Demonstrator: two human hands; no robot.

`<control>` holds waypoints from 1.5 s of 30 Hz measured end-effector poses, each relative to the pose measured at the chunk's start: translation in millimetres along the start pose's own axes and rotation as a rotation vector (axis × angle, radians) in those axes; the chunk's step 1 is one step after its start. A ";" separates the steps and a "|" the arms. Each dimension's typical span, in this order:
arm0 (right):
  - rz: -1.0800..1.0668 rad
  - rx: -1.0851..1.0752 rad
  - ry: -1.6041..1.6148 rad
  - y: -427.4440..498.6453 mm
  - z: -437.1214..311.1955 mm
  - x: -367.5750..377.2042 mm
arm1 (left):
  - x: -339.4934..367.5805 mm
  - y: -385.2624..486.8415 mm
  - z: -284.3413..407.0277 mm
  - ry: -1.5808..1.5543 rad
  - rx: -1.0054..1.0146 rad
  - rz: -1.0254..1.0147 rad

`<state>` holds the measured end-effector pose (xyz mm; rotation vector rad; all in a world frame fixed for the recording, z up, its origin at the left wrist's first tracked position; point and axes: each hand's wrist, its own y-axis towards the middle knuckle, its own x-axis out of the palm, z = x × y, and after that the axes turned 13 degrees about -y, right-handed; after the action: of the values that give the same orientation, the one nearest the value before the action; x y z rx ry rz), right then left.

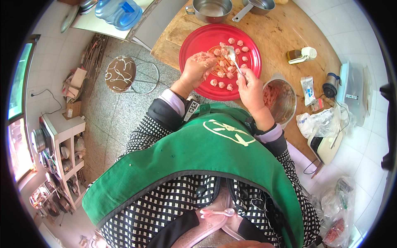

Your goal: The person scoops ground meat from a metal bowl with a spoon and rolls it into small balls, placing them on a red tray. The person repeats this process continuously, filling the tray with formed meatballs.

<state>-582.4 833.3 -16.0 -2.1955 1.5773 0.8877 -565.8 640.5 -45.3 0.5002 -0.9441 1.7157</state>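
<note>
My left hand, smeared with meat, is closed around a lump of raw minced meat over the left part of a red round tray. Between the fingers and thumb of my right hand is a metal spoon, its bowl low over the tray. A raw meatball lies right at the spoon's bowl; whether it touches cannot be made out. Several more meatballs are spread over the tray's middle and right. Beside my right wrist stands a metal pot with more minced meat inside.
The wooden table carries a steel pot, a long-handled saucepan, a white-lidded jar, a white packet and plastic bags. A round stool stands on the floor to the left.
</note>
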 end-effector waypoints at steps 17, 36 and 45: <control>-0.019 0.012 -0.007 0.2 20.1 3.3 | -2.4 0.4 18.9 -0.080 -0.115 0.163; -0.075 -0.246 -0.314 10.1 -19.6 5.7 | -26.7 6.1 -12.1 0.549 0.205 0.029; -0.235 -0.170 -0.110 4.0 -17.9 29.0 | -42.7 4.1 -15.2 0.839 0.125 0.137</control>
<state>-574.5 800.2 -20.2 -2.3413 1.2028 1.0815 -553.0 626.5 -86.7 -0.2233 -0.2661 1.8636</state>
